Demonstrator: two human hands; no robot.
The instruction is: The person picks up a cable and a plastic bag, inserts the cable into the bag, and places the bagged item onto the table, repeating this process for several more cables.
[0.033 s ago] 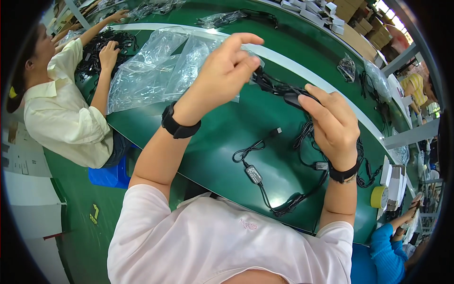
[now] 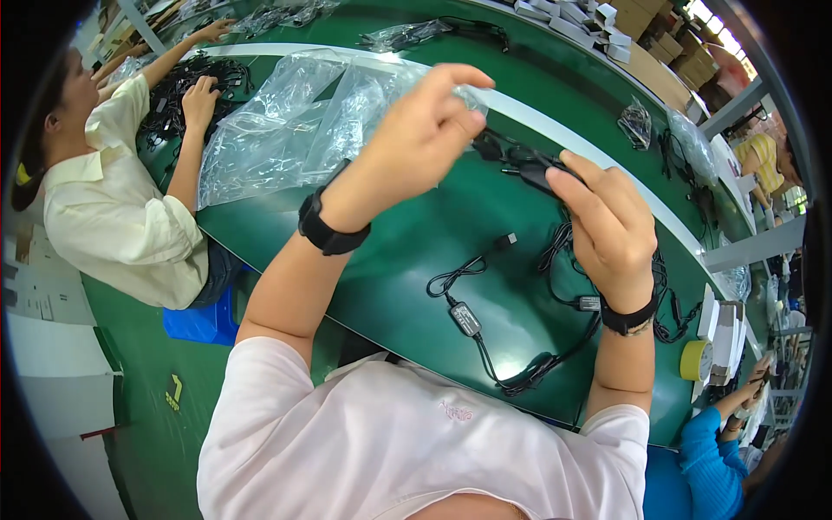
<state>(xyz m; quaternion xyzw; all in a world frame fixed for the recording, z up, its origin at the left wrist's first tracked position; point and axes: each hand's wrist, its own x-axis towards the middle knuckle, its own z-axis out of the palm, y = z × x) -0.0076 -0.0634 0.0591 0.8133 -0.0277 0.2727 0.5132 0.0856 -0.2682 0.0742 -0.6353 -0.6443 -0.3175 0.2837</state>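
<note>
- At the far left edge of the green tabletop [image 2: 407, 251], a co-worker in a pale yellow shirt [image 2: 113, 217] sorts a heap of black cables [image 2: 186, 82].
- A pile of clear plastic bags [image 2: 277, 130] lies near the tabletop's left end, crinkled, light and likely slippery to pick apart.
- The person's left hand [image 2: 425, 130], raised over the tabletop's middle, pinches the mouth of a clear bag between thumb and fingertips; the film looks soft and easily torn, best taken at its open rim.
- A black cable [image 2: 472, 325] with a small inline box lies loose near the front edge, limp and light.
- The right hand [image 2: 611, 225] is clenched around a coiled black cable bundle [image 2: 529, 165], plug end pointing toward the bag; holding it at the gathered loops should keep the coil from springing apart.
- A yellow tape roll [image 2: 696, 360] and stacked white boxes [image 2: 726, 334] sit at the right edge; brown cartons [image 2: 667, 43] line the far right corner.
</note>
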